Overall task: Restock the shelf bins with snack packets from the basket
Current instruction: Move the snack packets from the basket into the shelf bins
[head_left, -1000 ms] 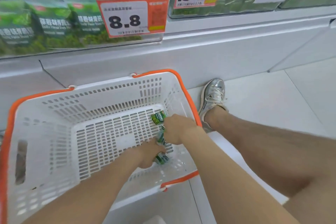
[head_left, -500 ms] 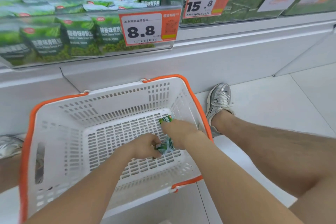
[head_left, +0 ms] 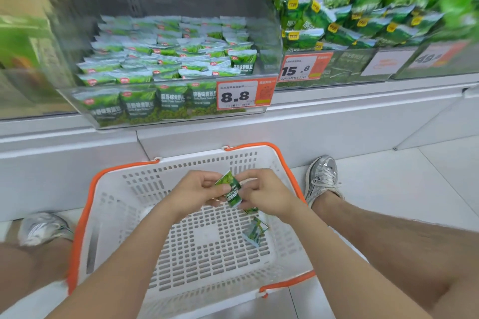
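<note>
Both grips are over the white basket [head_left: 82, 215]. My left grip [head_left: 197, 193] pinches one small green packet [head_left: 229, 189], and my right grip [head_left: 264, 194] pinches its other edge. If one lets go too early, I think the smooth packet may drop beside the loose packet [head_left: 255, 232] near the basket's right wall.

The left forearm [head_left: 116, 259] and right forearm [head_left: 337, 267] run up from the bottom of the view, bare, converging toward the middle. The left hand [head_left: 199, 190] is knuckles-up, fingers curled, thumb and fingertips pinching a small green packet [head_left: 229, 186] at its left edge. The right hand [head_left: 264, 194] meets it from the other side, fingers curled, pinching the same packet's right edge. The 2 hands sit just apart, wrists about level.
</note>
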`<control>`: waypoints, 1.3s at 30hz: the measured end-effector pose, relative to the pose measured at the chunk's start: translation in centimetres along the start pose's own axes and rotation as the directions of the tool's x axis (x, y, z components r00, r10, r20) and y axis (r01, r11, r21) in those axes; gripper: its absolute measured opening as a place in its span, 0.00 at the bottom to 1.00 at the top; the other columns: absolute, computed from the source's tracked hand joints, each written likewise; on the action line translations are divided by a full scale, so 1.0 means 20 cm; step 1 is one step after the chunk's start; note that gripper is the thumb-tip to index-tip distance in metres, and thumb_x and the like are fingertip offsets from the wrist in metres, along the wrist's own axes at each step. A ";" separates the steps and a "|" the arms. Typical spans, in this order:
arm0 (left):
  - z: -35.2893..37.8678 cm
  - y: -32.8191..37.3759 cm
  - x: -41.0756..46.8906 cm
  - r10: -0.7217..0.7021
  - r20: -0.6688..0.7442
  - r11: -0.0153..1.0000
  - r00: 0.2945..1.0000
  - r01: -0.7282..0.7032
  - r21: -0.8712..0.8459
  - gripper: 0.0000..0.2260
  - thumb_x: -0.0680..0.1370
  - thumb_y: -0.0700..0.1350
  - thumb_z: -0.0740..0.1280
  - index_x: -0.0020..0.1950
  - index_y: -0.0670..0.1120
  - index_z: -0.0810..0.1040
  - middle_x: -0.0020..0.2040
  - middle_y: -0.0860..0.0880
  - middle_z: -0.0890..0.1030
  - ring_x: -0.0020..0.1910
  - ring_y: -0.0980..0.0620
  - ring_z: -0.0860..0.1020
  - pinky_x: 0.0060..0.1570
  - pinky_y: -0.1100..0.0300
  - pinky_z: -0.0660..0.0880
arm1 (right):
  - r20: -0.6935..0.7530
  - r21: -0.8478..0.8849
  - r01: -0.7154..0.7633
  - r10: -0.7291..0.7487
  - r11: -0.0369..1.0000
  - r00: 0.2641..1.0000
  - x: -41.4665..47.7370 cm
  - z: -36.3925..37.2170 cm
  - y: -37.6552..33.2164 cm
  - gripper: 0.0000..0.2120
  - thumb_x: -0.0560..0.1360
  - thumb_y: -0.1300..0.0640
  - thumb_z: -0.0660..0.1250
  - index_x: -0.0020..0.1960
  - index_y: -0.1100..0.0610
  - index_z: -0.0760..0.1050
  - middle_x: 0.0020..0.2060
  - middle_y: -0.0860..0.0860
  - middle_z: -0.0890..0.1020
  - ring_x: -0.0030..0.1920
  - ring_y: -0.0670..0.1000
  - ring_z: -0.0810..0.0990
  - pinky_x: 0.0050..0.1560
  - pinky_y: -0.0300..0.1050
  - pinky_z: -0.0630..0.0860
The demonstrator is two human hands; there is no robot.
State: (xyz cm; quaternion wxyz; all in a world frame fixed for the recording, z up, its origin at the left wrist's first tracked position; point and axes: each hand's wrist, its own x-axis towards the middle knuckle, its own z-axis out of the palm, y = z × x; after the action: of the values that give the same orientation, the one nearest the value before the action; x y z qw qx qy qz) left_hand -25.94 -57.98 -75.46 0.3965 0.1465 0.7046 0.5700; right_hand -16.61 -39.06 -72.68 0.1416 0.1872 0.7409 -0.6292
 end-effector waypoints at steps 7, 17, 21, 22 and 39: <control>0.01 0.08 -0.03 0.072 -0.222 0.986 0.972 -0.102 -0.129 0.16 0.72 0.47 0.78 0.55 0.38 0.83 0.47 0.40 0.88 0.46 0.41 0.86 0.51 0.48 0.84 | -0.005 0.338 0.014 -0.013 0.941 1.000 -0.04 0.02 -0.07 0.14 0.78 0.72 0.69 0.62 0.60 0.79 0.49 0.63 0.87 0.51 0.61 0.88 0.56 0.55 0.84; -0.02 0.39 -0.11 0.250 -0.251 0.964 0.935 -0.264 -0.024 0.10 0.76 0.40 0.78 0.55 0.43 0.82 0.45 0.42 0.88 0.42 0.45 0.86 0.44 0.50 0.80 | -0.390 0.314 0.364 -0.230 0.877 0.892 -0.03 0.09 -0.28 0.08 0.80 0.62 0.72 0.59 0.57 0.83 0.44 0.55 0.86 0.36 0.55 0.81 0.36 0.47 0.77; 0.00 0.54 -0.15 0.533 -0.301 0.842 0.791 -0.458 0.286 0.08 0.77 0.47 0.76 0.43 0.49 0.79 0.37 0.49 0.84 0.33 0.45 0.82 0.35 0.51 0.78 | -0.513 0.199 0.541 -0.384 0.817 0.768 -0.09 0.12 -0.47 0.03 0.80 0.59 0.73 0.53 0.55 0.85 0.33 0.48 0.82 0.30 0.46 0.74 0.33 0.41 0.71; 0.01 0.58 -0.17 0.618 -0.315 0.777 0.720 -0.497 0.387 0.07 0.78 0.50 0.74 0.43 0.51 0.79 0.35 0.51 0.81 0.30 0.47 0.81 0.32 0.54 0.76 | -0.533 0.105 0.588 -0.454 0.802 0.714 -0.12 0.11 -0.52 0.02 0.80 0.59 0.73 0.51 0.54 0.84 0.33 0.47 0.82 0.31 0.46 0.75 0.34 0.41 0.72; -0.11 0.85 -0.19 0.782 -0.309 0.284 0.541 0.132 0.950 0.17 0.79 0.57 0.60 0.56 0.50 0.82 0.52 0.52 0.85 0.55 0.46 0.79 0.63 0.46 0.64 | -0.106 -0.994 -0.077 -0.688 0.073 0.718 0.01 -0.20 -1.35 0.08 0.77 0.64 0.72 0.50 0.57 0.73 0.44 0.55 0.75 0.47 0.62 0.77 0.44 0.51 0.70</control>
State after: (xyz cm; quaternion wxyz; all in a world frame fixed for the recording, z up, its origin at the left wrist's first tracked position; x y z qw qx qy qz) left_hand -29.28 -56.76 -58.34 -0.2372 0.2481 0.9258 0.1585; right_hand -29.10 -38.91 -48.34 -0.1496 0.0529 0.9842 0.0780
